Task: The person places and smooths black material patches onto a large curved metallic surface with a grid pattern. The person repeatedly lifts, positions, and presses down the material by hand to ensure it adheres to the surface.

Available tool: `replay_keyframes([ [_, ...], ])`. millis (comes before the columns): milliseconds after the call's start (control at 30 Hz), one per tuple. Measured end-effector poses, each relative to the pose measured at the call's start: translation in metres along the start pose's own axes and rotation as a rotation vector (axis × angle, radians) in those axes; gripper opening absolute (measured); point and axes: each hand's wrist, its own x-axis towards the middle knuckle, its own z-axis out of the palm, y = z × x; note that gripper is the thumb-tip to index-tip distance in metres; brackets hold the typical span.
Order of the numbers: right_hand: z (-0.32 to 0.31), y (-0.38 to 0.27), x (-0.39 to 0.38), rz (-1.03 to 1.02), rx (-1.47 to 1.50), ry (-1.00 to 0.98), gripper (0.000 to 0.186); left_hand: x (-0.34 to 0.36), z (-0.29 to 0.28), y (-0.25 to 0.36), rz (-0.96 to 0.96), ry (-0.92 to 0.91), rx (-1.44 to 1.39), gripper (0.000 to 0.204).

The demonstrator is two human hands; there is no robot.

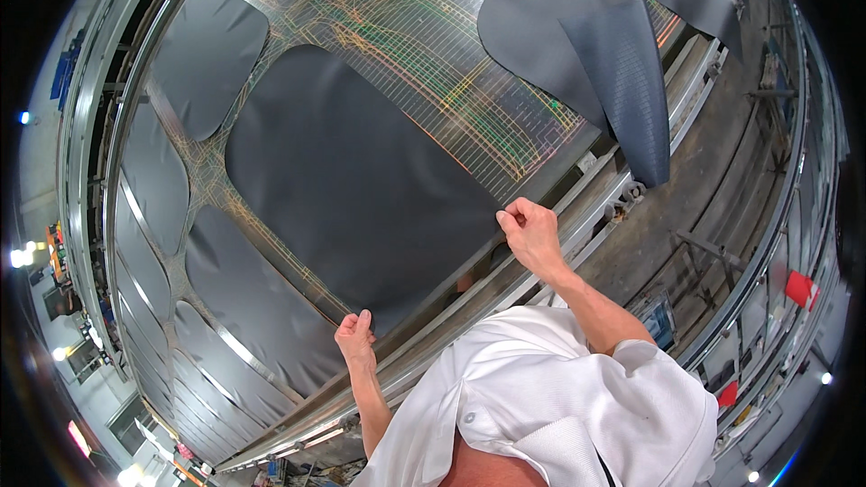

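Note:
A large black sheet (pixel 347 176) with rounded far corners lies on a dark panel (pixel 424 63) covered in coloured marking lines. Its near edge reaches the panel's front edge, close to me. My left hand (pixel 355 335) is closed on the sheet's near left corner, thumb up. At the near right corner my right hand (pixel 529 227) pinches the same sheet between thumb and fingers. The sheet looks smooth and mostly flat between my hands.
More black sheets lie around, among them one at the left (pixel 212 54) and a row at the lower left (pixel 253 293). To the right, another sheet (pixel 541 27) has a textured flap (pixel 627 81) folded over the edge. A metal rail (pixel 577 221) runs along the front; red cloths (pixel 799 289) hang far right.

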Motion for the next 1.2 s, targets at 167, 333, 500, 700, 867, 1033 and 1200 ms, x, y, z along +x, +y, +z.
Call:
replay_keyframes([
  [167,0.003,0.000,-0.008,-0.132,0.068,0.062,0.011,-0.002,0.003,0.004,-0.008,0.018,0.012,0.020],
  [333,-0.003,-0.012,-0.014,-0.249,0.037,0.028,0.009,-0.002,0.003,0.004,-0.007,0.019,0.009,0.020],
  [500,-0.004,-0.027,-0.019,-0.326,0.114,-0.026,0.007,-0.003,0.004,0.006,-0.009,0.012,0.024,0.020],
  [700,-0.003,-0.049,-0.022,-0.374,0.118,-0.059,0.008,-0.002,0.003,0.005,-0.003,0.018,0.021,0.020],
  [867,0.000,-0.049,-0.027,-0.494,0.072,-0.090,0.011,-0.003,0.005,0.006,-0.014,0.024,0.011,0.020],
  [1033,0.001,-0.052,-0.025,-0.620,0.056,-0.140,0.011,-0.002,0.004,0.005,-0.020,0.023,0.000,0.020],
  [1200,-0.006,-0.041,-0.018,-0.608,0.032,-0.092,0.010,-0.002,0.004,0.007,-0.026,0.022,0.003,0.020],
])
